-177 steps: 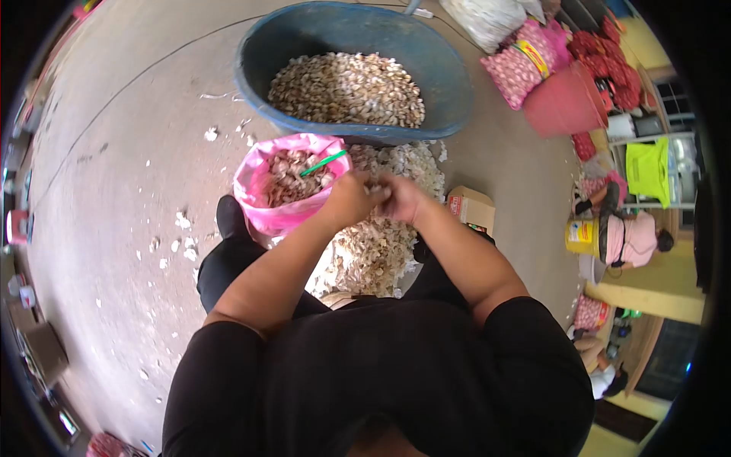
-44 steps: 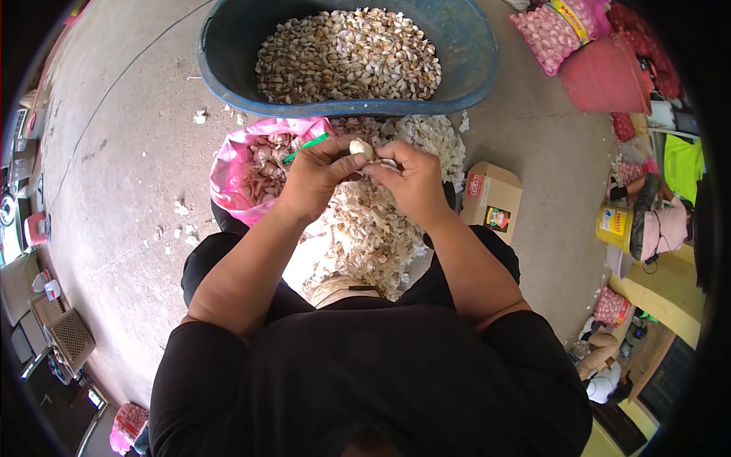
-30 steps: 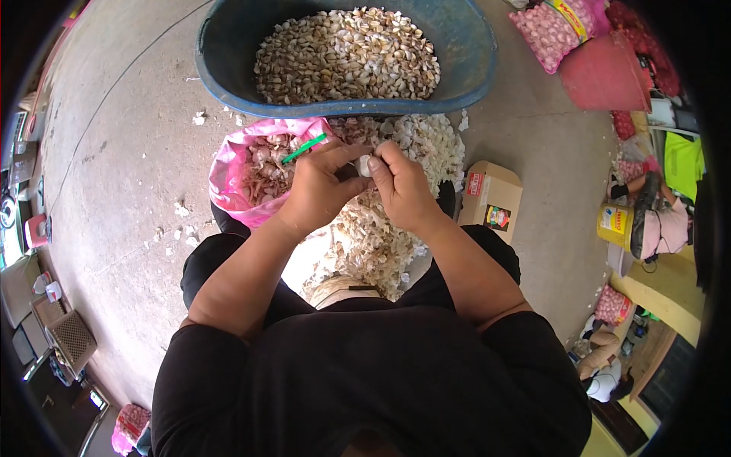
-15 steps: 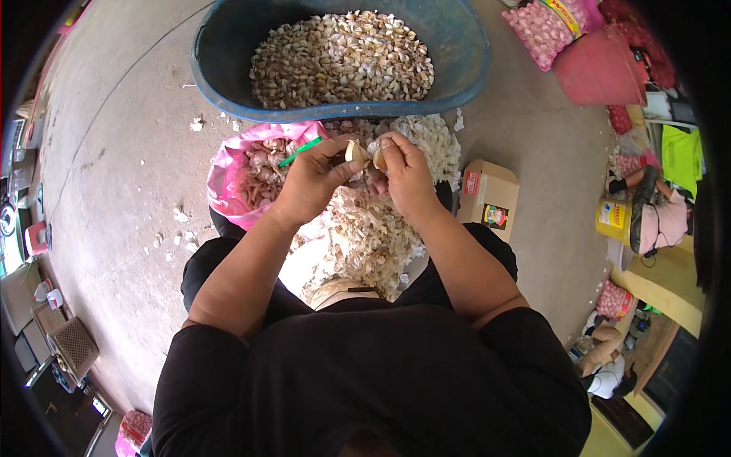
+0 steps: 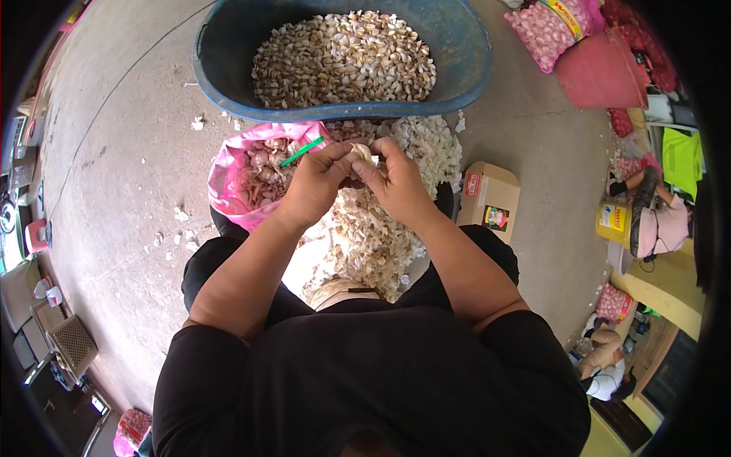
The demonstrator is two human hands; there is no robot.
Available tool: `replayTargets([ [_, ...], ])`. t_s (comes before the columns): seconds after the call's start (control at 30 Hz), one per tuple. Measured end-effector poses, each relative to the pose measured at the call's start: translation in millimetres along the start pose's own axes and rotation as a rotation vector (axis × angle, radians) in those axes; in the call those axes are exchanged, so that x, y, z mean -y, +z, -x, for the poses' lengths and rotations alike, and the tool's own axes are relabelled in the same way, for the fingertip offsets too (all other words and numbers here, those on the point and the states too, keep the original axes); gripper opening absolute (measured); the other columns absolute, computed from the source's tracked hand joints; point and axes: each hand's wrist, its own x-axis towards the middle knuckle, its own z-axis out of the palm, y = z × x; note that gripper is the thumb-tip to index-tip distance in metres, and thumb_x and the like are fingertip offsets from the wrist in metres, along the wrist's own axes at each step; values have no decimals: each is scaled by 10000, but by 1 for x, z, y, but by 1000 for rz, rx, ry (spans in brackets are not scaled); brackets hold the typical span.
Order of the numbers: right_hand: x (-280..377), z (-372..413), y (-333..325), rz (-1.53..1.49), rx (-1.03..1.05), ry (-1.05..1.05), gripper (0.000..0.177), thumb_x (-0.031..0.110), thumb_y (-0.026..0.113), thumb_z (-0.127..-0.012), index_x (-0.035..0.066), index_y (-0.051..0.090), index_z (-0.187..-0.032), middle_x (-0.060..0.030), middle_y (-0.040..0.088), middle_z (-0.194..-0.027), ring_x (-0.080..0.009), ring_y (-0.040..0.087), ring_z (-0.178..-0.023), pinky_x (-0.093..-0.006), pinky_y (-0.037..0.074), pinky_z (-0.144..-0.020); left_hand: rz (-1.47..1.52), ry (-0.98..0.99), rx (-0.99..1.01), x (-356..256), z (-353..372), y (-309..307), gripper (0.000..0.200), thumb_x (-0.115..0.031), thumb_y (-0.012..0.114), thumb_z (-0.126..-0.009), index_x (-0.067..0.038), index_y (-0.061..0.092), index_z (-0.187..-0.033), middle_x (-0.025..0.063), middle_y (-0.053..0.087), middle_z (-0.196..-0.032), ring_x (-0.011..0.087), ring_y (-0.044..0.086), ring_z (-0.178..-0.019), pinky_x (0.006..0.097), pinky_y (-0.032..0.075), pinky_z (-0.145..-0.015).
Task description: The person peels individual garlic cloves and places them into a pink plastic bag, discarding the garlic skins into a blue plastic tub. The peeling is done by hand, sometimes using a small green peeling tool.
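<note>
Hands [image 5: 314, 189] [image 5: 400, 189] have met, apparently on garlic [image 5: 362, 151].

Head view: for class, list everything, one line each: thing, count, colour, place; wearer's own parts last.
Garlic: one piece, cream, centre
Tub: one, blue, top
Cloves: many, cream, in tub
Bag: one, pink, centre-left
Bulbs: many, pinkish, in bag
Strip: one, green, over bag
Peelings: uncountable, pale, centre
Box: one, brown, right of peelings
Buckets: one red, one yellow, right
Sacks: several, pink or red, edges
Cloth: one, lime, right
Crates: unclear, brown, left
People: two, pale tops, right
Left hand, right hand: two, bare, on garlic
Legs: two, black, flanking peelings
Shirt: one, black, bottom
</note>
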Motion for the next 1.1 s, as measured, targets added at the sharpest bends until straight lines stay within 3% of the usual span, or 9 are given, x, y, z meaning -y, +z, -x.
replayTargets([
  [0.1,12,1,-1,45,-21,-5,209,194,513,-854,12,450,-935,-55,566,-804,-93,562,-697,-225,453,-582,97,-46,75,-4,0,-1,292,-105,506,-846,40,497,-1099,76,575,-943,121,536,-834,240,443,-755],
  [0.2,9,4,1,13,23,11,194,185,493,-864,9,450,-935,-51,555,-814,-85,544,-704,-226,446,-599,39,105,53,4,-1,-2,259,-120,527,-837,42,538,-1038,60,586,-897,109,533,-820,235,442,-744],
  [0.3,8,1,3,-149,-34,-69,167,168,535,-831,33,457,-890,-107,545,-725,-149,522,-635,-282,425,-582,88,152,-29,1,1,6,235,-119,549,-824,39,572,-997,49,578,-778,93,531,-667,224,453,-601],
  [0.5,6,-2,-4,-202,61,-97,128,138,522,-837,28,467,-875,-63,524,-704,-107,461,-626,-263,404,-571,92,149,-120,5,5,13,217,-115,541,-829,31,579,-985,36,553,-776,90,519,-644,225,445,-577],
  [0.7,0,0,3,-127,-28,-75,122,137,502,-849,20,480,-820,-51,501,-615,-77,426,-567,-238,380,-512,-408,307,-277,6,5,16,172,-114,500,-852,13,597,-916,46,578,-776,72,501,-699,210,408,-634],
  [0.8,-12,-2,14,-203,-154,-91,140,137,478,-861,14,474,-796,-47,476,-566,-66,404,-523,-236,359,-466,-589,420,-337,8,0,16,163,-105,535,-820,33,602,-877,100,541,-702,161,527,-638,261,437,-592],
  [0.9,-8,-2,14,-414,-133,206,156,137,458,-870,11,467,-779,-43,458,-541,-68,387,-496,-249,347,-441,-467,298,-280,12,-5,11,150,-107,547,-807,30,605,-830,117,546,-696,199,532,-674,280,432,-611],
  [1.0,5,-2,8,-615,-82,385,171,133,458,-868,5,465,-756,-30,460,-530,-64,409,-483,-253,352,-435,-513,363,-277,17,-8,8,164,-112,534,-823,32,584,-881,90,566,-671,163,536,-628,259,435,-562],
  [1.1,-3,-6,3,-192,-105,155,171,130,466,-864,1,473,-752,-20,484,-542,-72,457,-484,-242,370,-435,-203,145,-191,12,-10,10,178,-112,525,-835,43,540,-921,68,576,-670,118,534,-573,234,439,-508],
])
